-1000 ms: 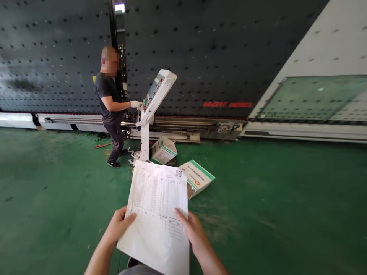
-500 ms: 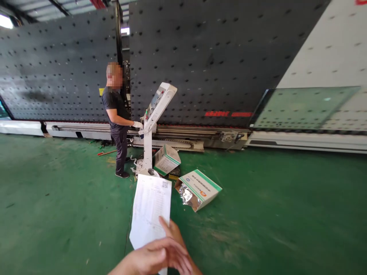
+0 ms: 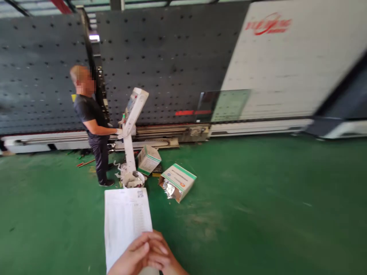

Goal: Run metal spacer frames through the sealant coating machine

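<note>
A white printed paper sheet with a code in its top corner extends forward from my two hands at the bottom of the view. My right hand is closed at the sheet's right edge, gripping it. Over the sheet's lower part, my left hand comes in from the left. Its bent fingers overlap the right hand's fingers, and the hands touch. Anything inside the left hand is hidden.
A co-worker stands at a white control console before a tall dark panel machine. A glass pane leans on it. Two cartons and a waste bucket sit on the green floor.
The view has swung right, so the co-worker, console and cartons appear farther left. My left hand has closed in on my right hand. The sheet remains in hand.
</note>
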### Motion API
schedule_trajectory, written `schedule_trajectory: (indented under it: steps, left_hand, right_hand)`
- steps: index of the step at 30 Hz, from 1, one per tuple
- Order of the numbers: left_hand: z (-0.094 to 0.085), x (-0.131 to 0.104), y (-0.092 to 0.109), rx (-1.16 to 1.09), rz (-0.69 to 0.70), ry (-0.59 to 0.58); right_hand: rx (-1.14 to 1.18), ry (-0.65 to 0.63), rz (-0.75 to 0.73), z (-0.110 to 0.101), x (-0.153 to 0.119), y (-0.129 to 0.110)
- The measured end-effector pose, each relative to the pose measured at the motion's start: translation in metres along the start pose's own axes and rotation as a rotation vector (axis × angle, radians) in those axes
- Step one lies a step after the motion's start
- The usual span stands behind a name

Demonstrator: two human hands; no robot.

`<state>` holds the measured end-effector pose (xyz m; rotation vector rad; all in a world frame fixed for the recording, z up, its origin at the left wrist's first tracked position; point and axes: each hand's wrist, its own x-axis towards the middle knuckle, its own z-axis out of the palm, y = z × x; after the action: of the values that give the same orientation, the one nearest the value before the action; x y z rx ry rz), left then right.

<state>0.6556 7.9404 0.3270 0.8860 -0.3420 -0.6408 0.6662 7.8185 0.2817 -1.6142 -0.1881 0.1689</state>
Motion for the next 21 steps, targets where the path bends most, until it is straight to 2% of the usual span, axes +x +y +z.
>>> schedule_trajectory:
  steps: [4, 7, 11, 14, 17, 21]
  left_hand:
    - [-0.011, 0.005, 0.030, 0.400, 0.019, 0.302]
    - [-0.026, 0.006, 0.042, 0.642, 0.089, 0.463]
    - [-0.052, 0.004, 0.040, 0.778, 0.286, 0.798]
    - [-0.069, 0.005, 0.033, 0.834, 0.352, 0.995]
    - [-0.074, 0.008, 0.026, 0.771, 0.322, 0.994]
    - [-0.063, 0.009, 0.020, 0.646, 0.062, 0.793]
  right_hand:
    - [0.060, 0.053, 0.012, -0.025, 0.013, -0.020]
    - [-0.066, 0.157, -0.049, -0.048, 0.013, -0.026]
    - [-0.329, 0.243, -0.109, -0.077, 0.004, -0.027]
    - [-0.421, 0.257, -0.148, -0.094, -0.003, -0.033]
    - [-0.415, 0.222, -0.147, -0.107, -0.010, -0.044]
    - [-0.293, 0.141, -0.124, -0.118, -0.017, -0.058]
